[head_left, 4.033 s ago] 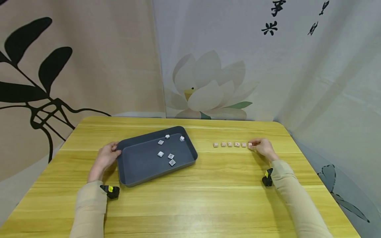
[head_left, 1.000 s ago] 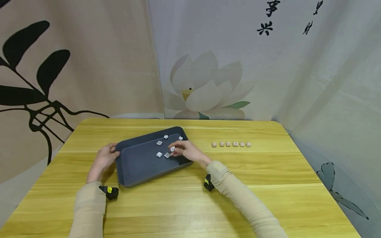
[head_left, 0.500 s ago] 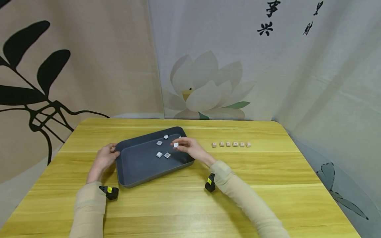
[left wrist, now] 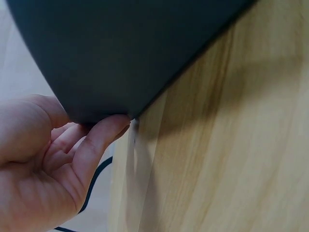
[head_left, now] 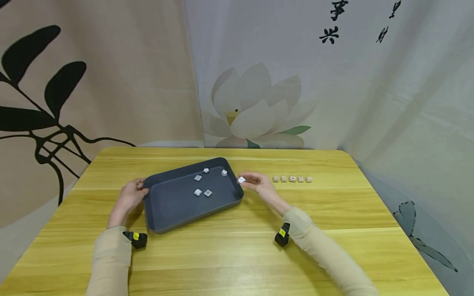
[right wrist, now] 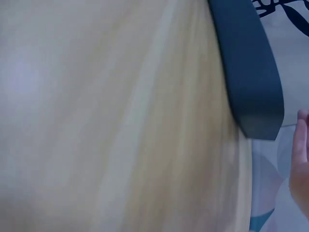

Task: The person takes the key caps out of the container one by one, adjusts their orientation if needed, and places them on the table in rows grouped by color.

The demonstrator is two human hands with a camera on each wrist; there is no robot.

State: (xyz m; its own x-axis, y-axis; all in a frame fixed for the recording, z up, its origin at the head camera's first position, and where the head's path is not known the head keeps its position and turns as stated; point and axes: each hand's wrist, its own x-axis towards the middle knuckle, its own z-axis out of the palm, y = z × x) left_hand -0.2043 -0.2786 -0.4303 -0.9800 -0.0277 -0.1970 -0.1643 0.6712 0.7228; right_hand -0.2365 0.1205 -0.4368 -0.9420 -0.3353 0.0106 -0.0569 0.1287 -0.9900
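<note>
A dark grey rectangular tray [head_left: 174, 211] lies at an angle on the wooden table, with several white keycaps [head_left: 198, 192] scattered in it. My left hand [head_left: 130, 199] grips the tray's left end at the far corner; in the left wrist view my thumb [left wrist: 104, 137] presses against its outside wall. Between thumb and fingertips, my right hand [head_left: 261, 185] pinches one white keycap [head_left: 241, 179] over the tray's right rim. Only the edge of that hand [right wrist: 300, 164] enters the right wrist view, where the keycap is out of sight.
To the right, several keycaps [head_left: 292, 179] stand in a straight row on the table [head_left: 237, 255]; my right hand covers the row's left end. A printed curtain [head_left: 259, 74] hangs behind the table's far edge. Each wrist carries a small black camera [head_left: 282, 235].
My right hand has gone from the row's right end into the tray, picked up a keycap there and carried it rightward to the rim. The left hand still holds the tray.
</note>
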